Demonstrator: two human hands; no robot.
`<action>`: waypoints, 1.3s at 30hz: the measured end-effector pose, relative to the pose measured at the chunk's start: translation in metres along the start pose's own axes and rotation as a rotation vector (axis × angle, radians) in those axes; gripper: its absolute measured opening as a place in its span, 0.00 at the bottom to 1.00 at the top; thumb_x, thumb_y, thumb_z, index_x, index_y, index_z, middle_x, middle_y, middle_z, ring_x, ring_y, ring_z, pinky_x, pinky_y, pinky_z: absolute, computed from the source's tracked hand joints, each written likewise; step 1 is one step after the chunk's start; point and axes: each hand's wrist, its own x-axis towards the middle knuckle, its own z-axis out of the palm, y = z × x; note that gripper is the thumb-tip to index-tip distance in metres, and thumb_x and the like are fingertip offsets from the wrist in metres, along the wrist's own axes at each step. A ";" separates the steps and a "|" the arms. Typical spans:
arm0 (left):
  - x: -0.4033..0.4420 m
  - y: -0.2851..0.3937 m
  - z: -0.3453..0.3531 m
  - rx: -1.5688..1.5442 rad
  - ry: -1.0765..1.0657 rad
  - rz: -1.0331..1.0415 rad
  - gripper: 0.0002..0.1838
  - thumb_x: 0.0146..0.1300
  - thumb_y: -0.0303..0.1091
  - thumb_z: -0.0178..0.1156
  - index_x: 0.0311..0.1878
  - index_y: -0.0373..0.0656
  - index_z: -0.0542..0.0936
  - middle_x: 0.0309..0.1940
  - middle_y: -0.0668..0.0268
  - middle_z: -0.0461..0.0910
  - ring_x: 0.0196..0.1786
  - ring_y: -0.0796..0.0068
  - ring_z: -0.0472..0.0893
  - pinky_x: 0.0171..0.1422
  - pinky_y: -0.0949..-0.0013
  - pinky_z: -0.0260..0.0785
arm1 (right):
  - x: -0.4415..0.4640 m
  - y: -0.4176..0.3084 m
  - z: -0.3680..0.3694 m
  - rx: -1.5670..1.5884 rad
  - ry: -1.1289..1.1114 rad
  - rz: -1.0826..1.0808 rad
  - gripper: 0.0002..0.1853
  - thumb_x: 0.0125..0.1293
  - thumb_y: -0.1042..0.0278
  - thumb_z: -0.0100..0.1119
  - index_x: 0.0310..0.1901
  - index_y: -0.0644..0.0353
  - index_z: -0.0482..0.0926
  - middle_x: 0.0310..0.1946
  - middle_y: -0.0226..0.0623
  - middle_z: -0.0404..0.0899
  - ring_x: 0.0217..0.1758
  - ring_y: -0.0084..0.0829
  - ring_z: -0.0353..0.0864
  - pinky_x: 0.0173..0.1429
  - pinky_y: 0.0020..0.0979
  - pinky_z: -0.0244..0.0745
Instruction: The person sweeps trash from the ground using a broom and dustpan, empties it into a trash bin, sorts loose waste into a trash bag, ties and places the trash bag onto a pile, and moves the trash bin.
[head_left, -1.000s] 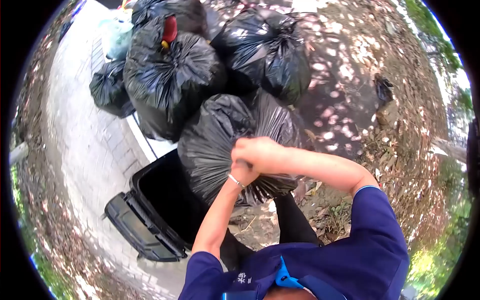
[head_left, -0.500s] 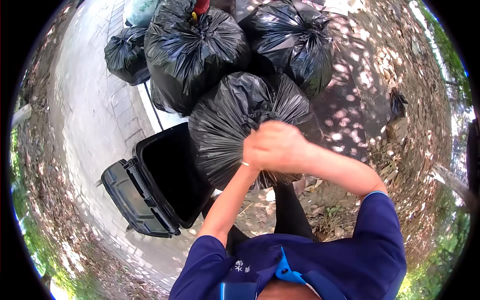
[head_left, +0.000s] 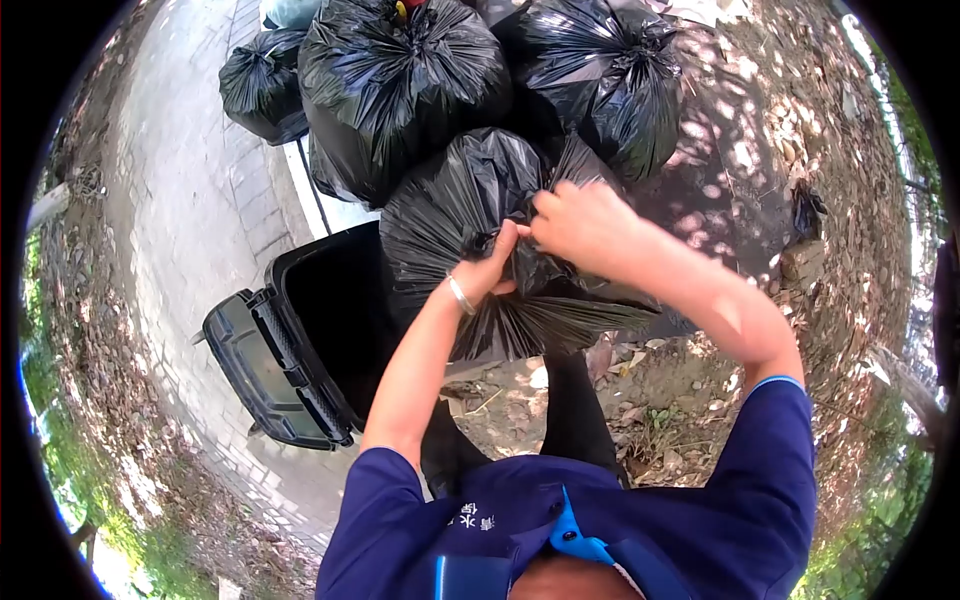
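Note:
A full black garbage bag (head_left: 430, 215) stands in front of my body, its plastic creased and gathered toward the top. My left hand (head_left: 487, 270), with a pale band at the wrist, is closed on the gathered neck of this bag, thumb pointing up. Just to its right, my right hand (head_left: 582, 225) has its fingers curled and pinched on the bag's top plastic. The fingertips of both hands almost meet at the neck. Part of the gathered plastic is hidden behind the fingers.
Behind stand a large tied garbage bag (head_left: 400, 90), another one (head_left: 600, 85) at right and a smaller one (head_left: 264, 85) at left. A black wheeled bin (head_left: 275, 370) lies open at my left on the pavement. Leaf-strewn soil (head_left: 850, 300) borders the right.
My hands were together over the bag's neck. Now my right hand has moved up and right, apart from the left, and the bag's top is pulled sideways.

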 end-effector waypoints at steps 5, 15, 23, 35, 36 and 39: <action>-0.013 0.010 0.000 -0.168 -0.256 0.058 0.19 0.60 0.45 0.46 0.48 0.43 0.66 0.27 0.72 0.70 0.19 0.90 0.62 0.15 0.87 0.47 | -0.035 -0.060 0.010 0.380 -0.119 0.443 0.10 0.50 0.62 0.52 0.21 0.58 0.68 0.18 0.36 0.73 0.20 0.34 0.74 0.23 0.32 0.69; -0.016 -0.001 0.000 0.421 -0.208 0.557 0.25 0.45 0.25 0.58 0.50 0.39 0.65 0.40 0.64 0.72 0.46 0.77 0.70 0.49 0.75 0.61 | -0.026 -0.053 0.014 0.993 -0.200 0.359 0.12 0.53 0.61 0.51 0.27 0.63 0.71 0.21 0.42 0.73 0.26 0.37 0.75 0.31 0.31 0.69; -0.007 -0.004 0.019 1.375 0.464 1.237 0.17 0.40 0.28 0.51 0.39 0.48 0.74 0.25 0.72 0.71 0.26 0.75 0.69 0.25 0.75 0.65 | 0.023 0.005 0.089 1.593 -0.101 0.546 0.05 0.58 0.70 0.44 0.33 0.62 0.65 0.25 0.29 0.68 0.30 0.18 0.67 0.37 0.20 0.65; 0.005 -0.029 0.022 0.975 0.914 1.120 0.14 0.39 0.20 0.52 0.34 0.41 0.68 0.36 0.61 0.70 0.32 0.66 0.75 0.30 0.72 0.69 | 0.016 0.023 0.055 0.906 -0.465 0.379 0.13 0.51 0.62 0.50 0.24 0.67 0.73 0.20 0.46 0.72 0.24 0.36 0.70 0.30 0.31 0.65; 0.007 -0.030 0.024 0.889 0.900 1.135 0.15 0.39 0.20 0.52 0.35 0.40 0.67 0.36 0.60 0.70 0.33 0.65 0.75 0.30 0.72 0.69 | 0.017 0.024 0.056 0.924 -0.485 0.366 0.14 0.49 0.61 0.50 0.26 0.66 0.74 0.24 0.50 0.73 0.29 0.43 0.73 0.34 0.33 0.66; 0.010 -0.022 0.026 0.816 0.987 1.192 0.15 0.39 0.21 0.53 0.34 0.41 0.64 0.38 0.58 0.70 0.37 0.61 0.73 0.39 0.67 0.66 | 0.014 0.026 0.067 1.180 -0.492 0.395 0.13 0.48 0.66 0.52 0.32 0.68 0.73 0.26 0.43 0.75 0.31 0.31 0.73 0.36 0.28 0.66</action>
